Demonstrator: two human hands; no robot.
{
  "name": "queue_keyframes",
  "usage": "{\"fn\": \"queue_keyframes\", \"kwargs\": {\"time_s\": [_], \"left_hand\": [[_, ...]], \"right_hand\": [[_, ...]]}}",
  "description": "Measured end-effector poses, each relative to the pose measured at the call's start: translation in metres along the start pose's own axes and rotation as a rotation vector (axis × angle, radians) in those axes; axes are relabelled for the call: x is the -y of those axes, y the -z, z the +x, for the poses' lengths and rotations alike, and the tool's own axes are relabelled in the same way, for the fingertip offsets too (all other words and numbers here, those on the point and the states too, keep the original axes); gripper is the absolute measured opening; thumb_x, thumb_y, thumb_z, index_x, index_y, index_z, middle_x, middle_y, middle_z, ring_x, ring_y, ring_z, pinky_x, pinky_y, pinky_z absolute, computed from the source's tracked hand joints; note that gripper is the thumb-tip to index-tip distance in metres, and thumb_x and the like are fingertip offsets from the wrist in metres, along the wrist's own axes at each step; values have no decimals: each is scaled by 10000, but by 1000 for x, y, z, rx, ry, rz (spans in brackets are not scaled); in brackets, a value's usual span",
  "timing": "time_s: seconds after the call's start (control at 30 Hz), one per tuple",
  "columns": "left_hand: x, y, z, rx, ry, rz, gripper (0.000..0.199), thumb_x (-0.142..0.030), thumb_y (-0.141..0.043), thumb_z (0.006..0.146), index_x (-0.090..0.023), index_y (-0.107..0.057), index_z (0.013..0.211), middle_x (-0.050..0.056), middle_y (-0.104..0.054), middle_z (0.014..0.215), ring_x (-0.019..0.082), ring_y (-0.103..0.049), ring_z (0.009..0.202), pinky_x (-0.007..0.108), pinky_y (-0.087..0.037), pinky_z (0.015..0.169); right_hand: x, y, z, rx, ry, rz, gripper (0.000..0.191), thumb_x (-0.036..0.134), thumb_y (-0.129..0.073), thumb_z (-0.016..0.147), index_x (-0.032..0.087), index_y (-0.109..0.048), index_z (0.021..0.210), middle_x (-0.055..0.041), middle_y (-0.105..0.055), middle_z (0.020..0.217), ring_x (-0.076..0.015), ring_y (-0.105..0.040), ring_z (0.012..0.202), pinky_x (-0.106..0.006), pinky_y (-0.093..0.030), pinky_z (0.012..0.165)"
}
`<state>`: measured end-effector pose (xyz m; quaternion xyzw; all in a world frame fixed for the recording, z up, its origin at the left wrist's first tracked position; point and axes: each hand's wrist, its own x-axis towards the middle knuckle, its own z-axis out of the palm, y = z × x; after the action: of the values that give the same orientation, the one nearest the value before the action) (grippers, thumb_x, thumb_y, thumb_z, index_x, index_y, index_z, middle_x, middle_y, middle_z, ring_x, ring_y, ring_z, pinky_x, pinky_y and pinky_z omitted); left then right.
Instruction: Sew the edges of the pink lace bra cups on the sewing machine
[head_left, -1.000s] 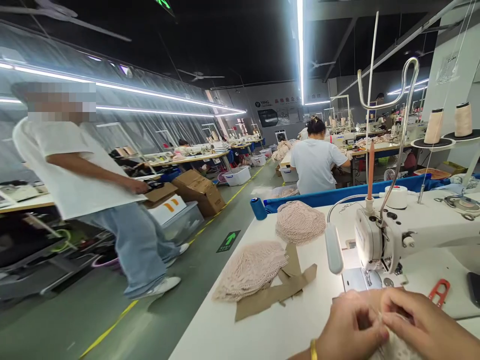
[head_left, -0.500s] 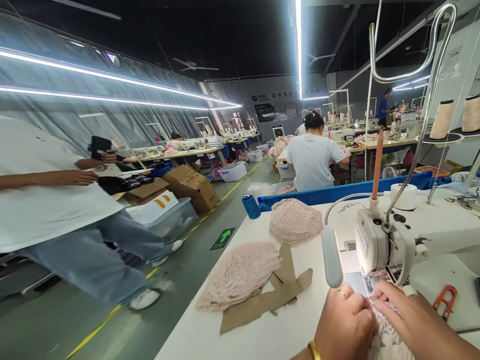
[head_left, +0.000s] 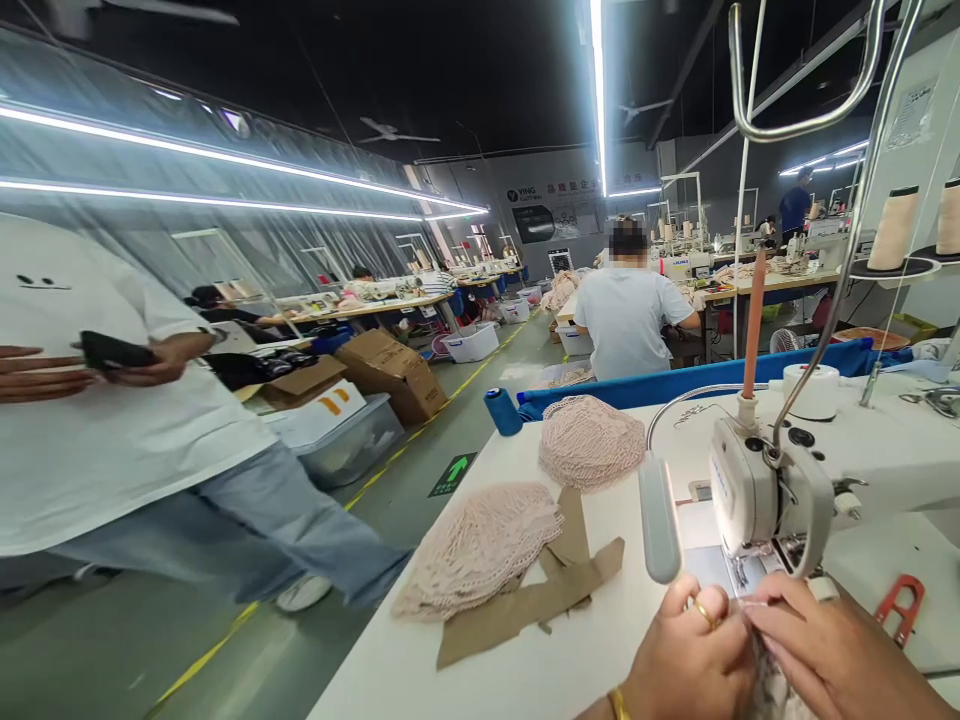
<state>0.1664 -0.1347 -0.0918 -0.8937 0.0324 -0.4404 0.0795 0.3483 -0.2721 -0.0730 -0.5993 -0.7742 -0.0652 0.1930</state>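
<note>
In the head view, both my hands are close together just in front of the sewing machine (head_left: 742,480). My left hand (head_left: 694,640), wearing a ring and a bracelet, is closed on the edge of a pale lace piece (head_left: 772,680). Fingers of my right hand (head_left: 814,630) pinch the same lace close to the presser foot (head_left: 742,575). Most of the lace hangs below and is hidden by my hands. Left of the machine lie two stacks of pink-beige lace pieces (head_left: 487,545), the nearer one partly over brown paper strips (head_left: 532,615).
Red-handled thread snips (head_left: 900,608) lie right of my hands. A blue thread cone (head_left: 502,412) stands at the table's far left corner. A grey lamp (head_left: 660,520) hangs left of the needle. One person (head_left: 112,400) walks in the aisle; another (head_left: 628,310) sits ahead.
The person in the aisle has come nearer, with the phone-like dark object held lower. My hands stay at the machine, the fingers shifted slightly on the lace.
</note>
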Motion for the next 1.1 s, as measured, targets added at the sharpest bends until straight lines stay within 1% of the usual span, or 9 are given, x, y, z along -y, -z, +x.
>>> {"fn": "queue_keyframes", "kwargs": {"time_s": [0.13,0.27,0.37,0.43,0.6,0.8,0.93,1.0,1.1], "left_hand": [[1,6,3,64,30,43,173,-179,-691,982,-198,-672,812,-13,-665,737,160,-546,683,362,-390,758],[3,7,5,43,60,37,140,-181,-626,1012,-198,-682,884,-5,-698,747,171,-561,668,369,-367,687],[5,6,4,94,63,40,96,-219,-628,1009,-202,-688,936,13,-739,796,178,-608,684,359,-382,653],[7,5,3,117,70,41,105,-268,-625,1014,-206,-693,962,27,-763,836,183,-638,703,352,-398,637],[6,4,4,69,93,58,103,-249,-614,1001,-200,-693,956,37,-787,857,198,-675,726,359,-423,634],[3,-1,9,37,114,120,6,-205,-675,951,-201,-679,953,36,-784,855,195,-679,702,355,-431,615],[1,-2,11,-1,130,123,21,-206,-669,934,-190,-682,937,41,-790,853,196,-664,667,360,-433,618],[0,-1,11,-6,133,124,40,-209,-653,939,-186,-686,933,49,-792,853,199,-659,664,361,-436,630],[-1,-1,12,-2,138,122,48,-204,-646,945,-188,-689,931,52,-788,843,200,-655,668,351,-433,647]], "right_hand": [[-1,2,2,-35,-11,-25,284,92,-517,978,268,-701,1105,-57,-784,1149,-197,-772,897,-274,-584,658],[-7,-1,1,-117,23,-83,378,103,-548,938,292,-713,1221,-56,-806,1212,-211,-783,892,-289,-606,703],[-13,-5,0,-133,-3,-113,353,157,-570,951,321,-727,1222,-45,-825,1170,-220,-790,836,-303,-621,695],[-17,-7,-2,-123,-25,-157,350,177,-581,959,335,-731,1233,-35,-831,1159,-230,-801,870,-310,-633,708],[-21,-9,-2,-121,16,-266,398,192,-621,944,316,-707,1312,-39,-835,1167,-255,-805,925,-348,-642,760],[-21,-9,1,-97,-2,-296,372,140,-515,982,271,-736,1251,-80,-829,1130,-270,-811,950,-365,-663,775],[-23,-11,3,-183,64,-307,438,102,-497,940,264,-740,1267,-77,-823,1188,-283,-806,931,-398,-670,770],[-23,-12,4,-253,35,-301,448,86,-486,923,269,-753,1232,-72,-830,1148,-283,-798,883,-403,-661,742],[-21,-14,4,-277,-7,-278,440,102,-511,925,295,-754,1236,-62,-828,1134,-272,-786,893,-381,-647,746]]}}
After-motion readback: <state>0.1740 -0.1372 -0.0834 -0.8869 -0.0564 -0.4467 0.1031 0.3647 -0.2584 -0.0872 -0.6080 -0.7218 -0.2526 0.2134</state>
